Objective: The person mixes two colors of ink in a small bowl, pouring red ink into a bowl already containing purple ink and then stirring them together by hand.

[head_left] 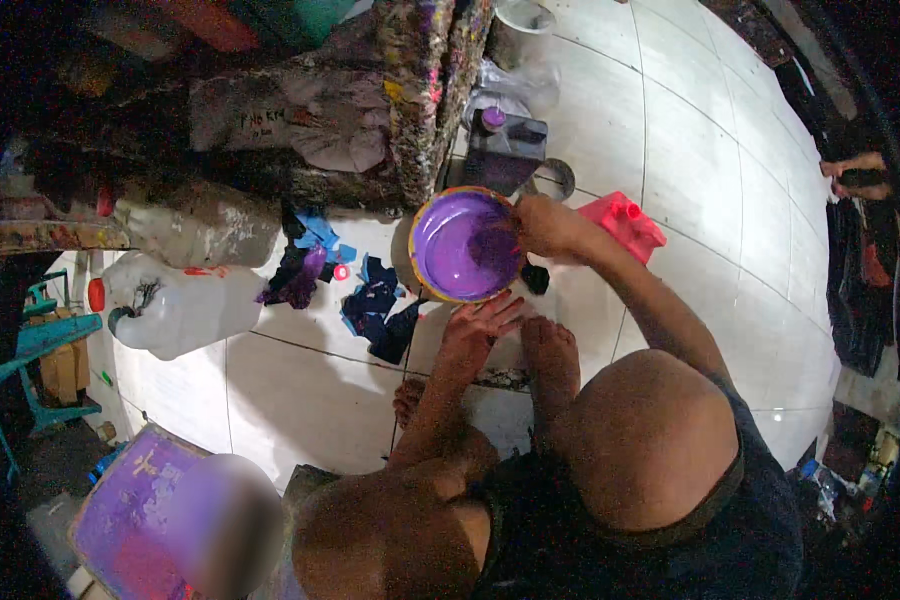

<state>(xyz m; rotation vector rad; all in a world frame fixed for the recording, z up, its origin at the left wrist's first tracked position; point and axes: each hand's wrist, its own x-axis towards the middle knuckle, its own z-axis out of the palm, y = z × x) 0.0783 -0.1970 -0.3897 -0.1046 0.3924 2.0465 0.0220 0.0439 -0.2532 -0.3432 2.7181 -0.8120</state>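
Note:
A round tub (422,282) with a yellow-orange rim holds purple paint (453,245) and stands on the tiles in front of me. My right hand (550,228) is closed at the tub's right rim. Beside it, inside the tub, is a dark patch that may be a tool or shadow; what the fingers hold is hidden. My left hand (480,322) lies near the tub's lower edge, fingers stretched out and apart, with nothing in it. Whether its fingertips touch the tub I cannot tell.
Dark and blue cloth scraps (378,310) lie left of the tub, near a translucent jug (185,305). A red container (625,225) stands at right; a dark can with a purple cap (507,150) stands behind. A paint-stained frame (410,110) rises at upper left.

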